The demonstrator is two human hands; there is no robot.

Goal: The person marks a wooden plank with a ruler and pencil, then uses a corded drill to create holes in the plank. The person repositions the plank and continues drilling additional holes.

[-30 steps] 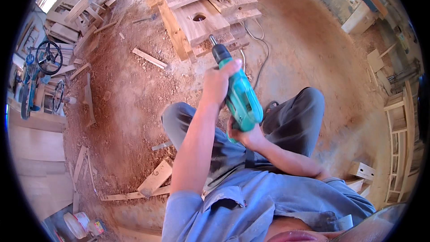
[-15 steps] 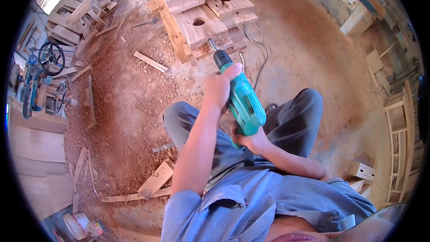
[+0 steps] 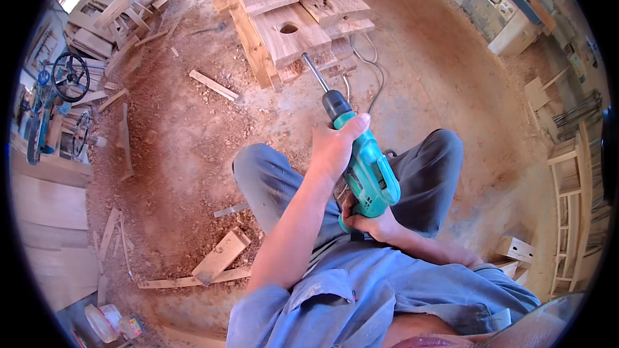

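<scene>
A teal electric drill point(image 3: 369, 171) with a black chuck slants across my lap, its long metal bit point(image 3: 315, 72) pointing at the near end of a wooden board point(image 3: 291, 33). The bit's tip is at the board's end face; whether it sits inside a hole I cannot tell. My left hand point(image 3: 337, 145) wraps round the drill's front body just behind the chuck. Around the rear handle my right hand point(image 3: 372, 220) is closed, its trigger finger partly hidden. The board has an oval hole in its top face and lies in a stack of similar boards.
A thick timber point(image 3: 248, 45) supports the stack's left side. A grey cord point(image 3: 382, 80) runs over the floor on the right. Wood shavings, a loose stick point(image 3: 214, 85) and an offcut block point(image 3: 222, 256) lie to the left. A blue machine with handwheels point(image 3: 69, 77) stands at far left.
The drill has come back toward me and slightly right, with both hands on it. More of the metal bit now shows between chuck and board.
</scene>
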